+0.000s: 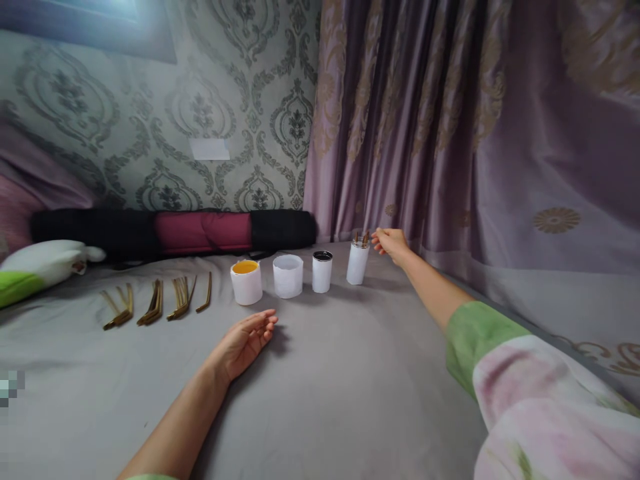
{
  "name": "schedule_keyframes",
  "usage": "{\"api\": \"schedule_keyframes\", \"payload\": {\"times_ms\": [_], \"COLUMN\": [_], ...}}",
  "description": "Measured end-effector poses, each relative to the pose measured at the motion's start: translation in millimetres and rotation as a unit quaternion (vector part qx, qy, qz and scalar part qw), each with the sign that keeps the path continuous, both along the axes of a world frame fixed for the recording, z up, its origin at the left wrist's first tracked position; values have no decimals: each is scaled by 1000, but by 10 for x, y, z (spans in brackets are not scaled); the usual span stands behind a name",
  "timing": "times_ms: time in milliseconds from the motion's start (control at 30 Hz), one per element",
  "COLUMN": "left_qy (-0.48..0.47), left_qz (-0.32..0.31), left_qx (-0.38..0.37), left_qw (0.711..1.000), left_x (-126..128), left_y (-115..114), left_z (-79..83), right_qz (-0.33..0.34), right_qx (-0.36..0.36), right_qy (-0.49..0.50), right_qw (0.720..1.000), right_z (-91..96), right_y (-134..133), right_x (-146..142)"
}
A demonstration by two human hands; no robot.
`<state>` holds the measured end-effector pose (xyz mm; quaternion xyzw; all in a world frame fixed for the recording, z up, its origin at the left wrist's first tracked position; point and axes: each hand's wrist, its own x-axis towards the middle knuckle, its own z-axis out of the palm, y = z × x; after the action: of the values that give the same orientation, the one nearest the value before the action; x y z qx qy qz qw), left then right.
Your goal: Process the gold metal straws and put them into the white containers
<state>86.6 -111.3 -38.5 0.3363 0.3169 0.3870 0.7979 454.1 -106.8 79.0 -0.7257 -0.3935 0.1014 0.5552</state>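
My right hand point(391, 244) is at the rim of a slim white can point(355, 268), fingers curled in and fingertips close to the gold ends that stick out of it. Whether those fingers pinch one of them is too small to see. My left hand point(250, 340) is held low over the sheet with nothing in it, its fingers loosely bent and apart. Beyond it stand a white tub point(247, 288) with an orange inside, a plain white tub point(289, 279) and another slim white can point(322, 275) with a dark inside. Gold bent straws point(153, 303) lie in small groups at the left.
A grey sheet point(320, 400) covers the surface. Along the wall lies a long black and dark red roll point(205, 231). A white and green plush thing point(45, 267) is at the far left. Purple curtains point(400, 113) hang behind and to the right of the cans.
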Motion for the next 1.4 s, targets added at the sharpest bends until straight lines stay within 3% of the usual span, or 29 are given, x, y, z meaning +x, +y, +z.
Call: {"api": "schedule_keyframes", "payload": {"times_ms": [367,533,867,1033,1400], "left_qy": [-3,-8,-28,-32,-38], "left_qz": [1,2,-2,5,1], "left_qx": [-4,-7,-7,-14,-12], "left_qw": [1000,1000,1000,999,999], "left_x": [11,18,15,19,9], "left_y": [-6,-7,32,31,26], "left_z": [14,19,-3,5,13], "right_qz": [2,19,50,79,186], "right_qx": [43,81,79,65,-49], "right_qy": [54,108,180,207,218], "right_qw": [998,991,979,973,957], "right_z": [39,-31,-209,-367,-879], "right_y": [-143,-219,-364,-411,-364], "right_x": [-236,-389,-645,-850,-1422]}}
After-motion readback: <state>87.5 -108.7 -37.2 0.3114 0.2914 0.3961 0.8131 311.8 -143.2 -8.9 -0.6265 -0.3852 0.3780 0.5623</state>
